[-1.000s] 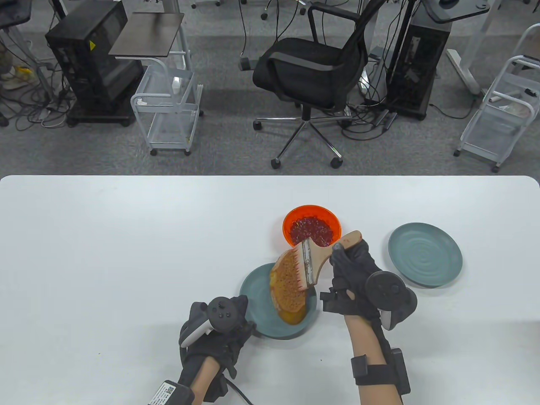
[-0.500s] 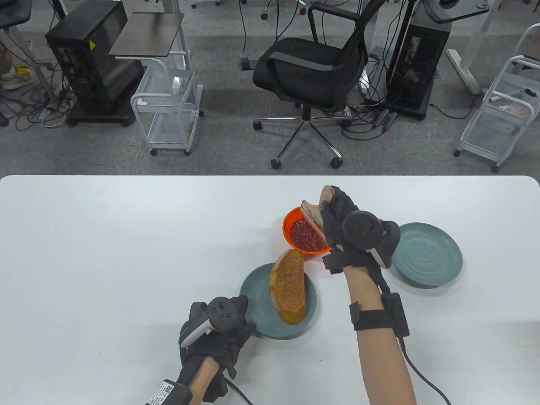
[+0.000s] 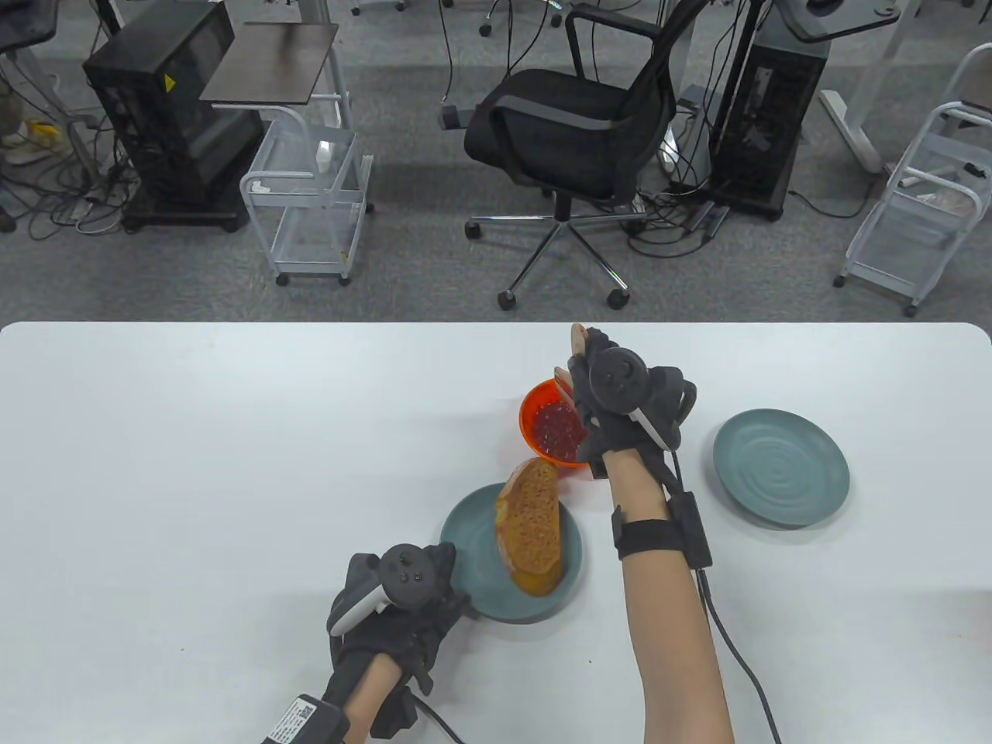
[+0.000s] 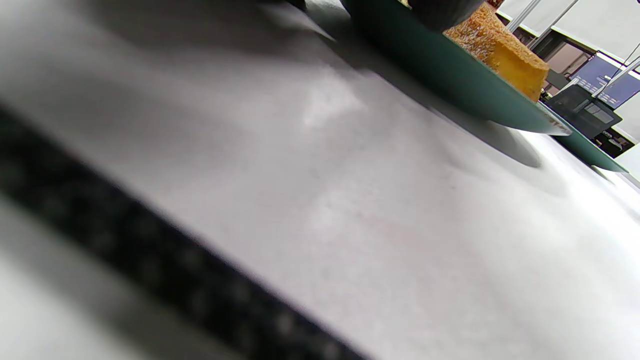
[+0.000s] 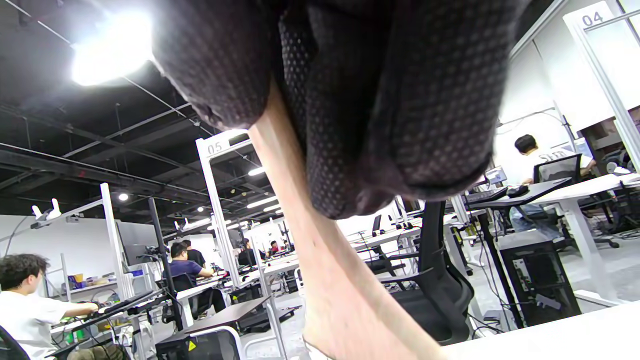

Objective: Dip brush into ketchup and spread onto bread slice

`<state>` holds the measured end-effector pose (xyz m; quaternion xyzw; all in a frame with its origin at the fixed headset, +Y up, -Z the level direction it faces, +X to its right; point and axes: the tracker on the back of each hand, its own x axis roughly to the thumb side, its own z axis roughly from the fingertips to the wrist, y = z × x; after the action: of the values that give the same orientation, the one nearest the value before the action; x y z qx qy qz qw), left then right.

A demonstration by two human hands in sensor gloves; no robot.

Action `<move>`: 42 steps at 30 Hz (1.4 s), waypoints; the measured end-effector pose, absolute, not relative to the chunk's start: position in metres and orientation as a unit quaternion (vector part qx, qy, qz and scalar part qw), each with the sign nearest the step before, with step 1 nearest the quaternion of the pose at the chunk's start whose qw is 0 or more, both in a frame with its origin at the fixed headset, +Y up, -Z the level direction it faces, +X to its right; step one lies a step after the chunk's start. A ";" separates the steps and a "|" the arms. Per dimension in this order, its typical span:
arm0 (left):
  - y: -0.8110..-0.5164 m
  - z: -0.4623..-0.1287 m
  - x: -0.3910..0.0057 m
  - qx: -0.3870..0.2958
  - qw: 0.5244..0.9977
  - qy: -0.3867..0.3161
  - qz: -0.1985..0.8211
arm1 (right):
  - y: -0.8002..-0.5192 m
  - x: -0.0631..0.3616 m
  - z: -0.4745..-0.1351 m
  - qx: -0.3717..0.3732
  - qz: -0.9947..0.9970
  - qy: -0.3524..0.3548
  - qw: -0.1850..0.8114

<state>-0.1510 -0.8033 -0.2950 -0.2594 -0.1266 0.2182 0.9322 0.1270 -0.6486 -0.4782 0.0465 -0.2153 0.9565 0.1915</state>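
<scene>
The orange bowl of ketchup (image 3: 545,428) stands mid-table. My right hand (image 3: 601,387) grips the wooden brush (image 3: 576,341) by its handle (image 5: 320,240) and holds it over the bowl, head down; the hand hides the bristles. The bread slice (image 3: 531,523), browned and smeared, lies on a teal plate (image 3: 473,550) in front of the bowl. It also shows in the left wrist view (image 4: 500,45) on the plate (image 4: 450,80). My left hand (image 3: 407,597) rests at the plate's left rim; how its fingers lie is hidden.
A second, bare teal plate (image 3: 780,469) sits to the right of the bowl. An office chair (image 3: 577,139) and carts stand on the floor beyond the table's far edge (image 3: 496,324).
My right hand lifted the brush off the bread, carried it away to the ketchup bowl, and turned it head down over it. The left hand and bread stayed still.
</scene>
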 end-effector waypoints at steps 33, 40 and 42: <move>-0.803 -0.296 -0.151 -0.263 0.931 -0.127 0.219 | -0.664 0.179 -0.348 -0.006 0.838 -0.268 0.476; -0.803 -0.296 -0.151 -0.261 0.933 -0.125 0.216 | -0.692 0.171 -0.333 -0.005 0.843 -0.263 0.470; -0.803 -0.296 -0.151 -0.262 0.932 -0.126 0.216 | -0.694 0.168 -0.329 -0.005 0.843 -0.269 0.465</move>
<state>-0.1509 -0.8030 -0.2961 -0.2617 -0.1258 0.2161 0.9322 0.1681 -0.6943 -0.3290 -0.0045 -0.2688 0.8433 0.4653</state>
